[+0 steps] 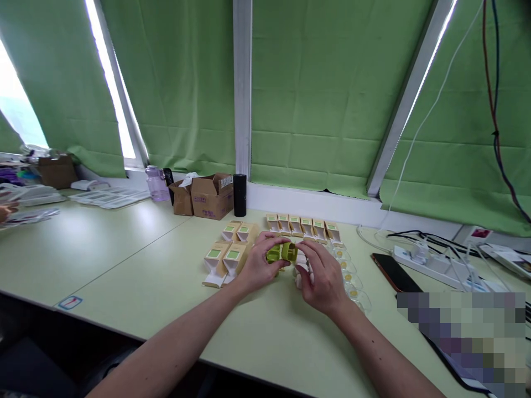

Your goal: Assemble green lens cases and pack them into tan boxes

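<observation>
Two small round green plastic parts are held end to end above the table. My left hand (262, 258) is closed on the brighter green part (272, 254). With thumb and fingertips, my right hand (322, 273) grips the olive-green ring-shaped part (289, 252) beside it; the two parts appear to touch. Small white pieces (299, 276) lie under my right hand, partly hidden. Left of my hands stand several open cardboard boxes (214, 260) with green labels. Clear plastic pieces with yellow centres (348, 277) line up by my right wrist.
Behind my hands runs a row of small open boxes (295, 225). Larger cartons (212, 196), a black cylinder (239, 195) and a purple bottle (157, 183) stand farther back. A phone (396, 272) and a power strip (431, 268) with cables lie right. Another person's hand (7, 210) shows far left.
</observation>
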Motion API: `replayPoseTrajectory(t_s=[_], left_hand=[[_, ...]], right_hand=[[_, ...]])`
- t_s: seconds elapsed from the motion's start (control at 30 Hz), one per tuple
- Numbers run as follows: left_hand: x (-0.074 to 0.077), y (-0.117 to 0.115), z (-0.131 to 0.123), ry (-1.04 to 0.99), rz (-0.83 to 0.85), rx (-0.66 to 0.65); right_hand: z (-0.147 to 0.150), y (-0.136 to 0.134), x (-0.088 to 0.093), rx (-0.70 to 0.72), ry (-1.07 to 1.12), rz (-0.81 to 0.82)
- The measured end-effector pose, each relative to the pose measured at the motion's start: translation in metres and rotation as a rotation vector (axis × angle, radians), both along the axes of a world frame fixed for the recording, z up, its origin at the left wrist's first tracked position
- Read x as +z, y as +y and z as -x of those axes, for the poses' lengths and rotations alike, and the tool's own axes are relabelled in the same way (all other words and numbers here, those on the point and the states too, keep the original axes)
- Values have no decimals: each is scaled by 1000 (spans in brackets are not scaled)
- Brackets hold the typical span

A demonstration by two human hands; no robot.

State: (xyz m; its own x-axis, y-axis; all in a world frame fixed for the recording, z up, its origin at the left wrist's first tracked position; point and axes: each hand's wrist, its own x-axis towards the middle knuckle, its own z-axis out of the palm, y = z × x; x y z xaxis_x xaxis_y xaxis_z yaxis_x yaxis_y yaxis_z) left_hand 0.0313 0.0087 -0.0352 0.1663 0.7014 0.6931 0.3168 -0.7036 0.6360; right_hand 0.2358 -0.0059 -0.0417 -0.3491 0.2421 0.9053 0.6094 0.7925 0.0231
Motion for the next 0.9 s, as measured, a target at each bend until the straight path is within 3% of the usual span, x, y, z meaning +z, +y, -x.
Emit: replayPoseTrajectory(t_s=[0.23,0.5,0.9], left_hand=[[-4,2,-2,78,-69,-6],[3,-3,-1,30,-13,-12],[-3,4,-4,26,115,4]], right_hand=[[4,4,-8,5,-25,81],[1,10,-15,46,161,216],[7,6,-18,80,164,209]])
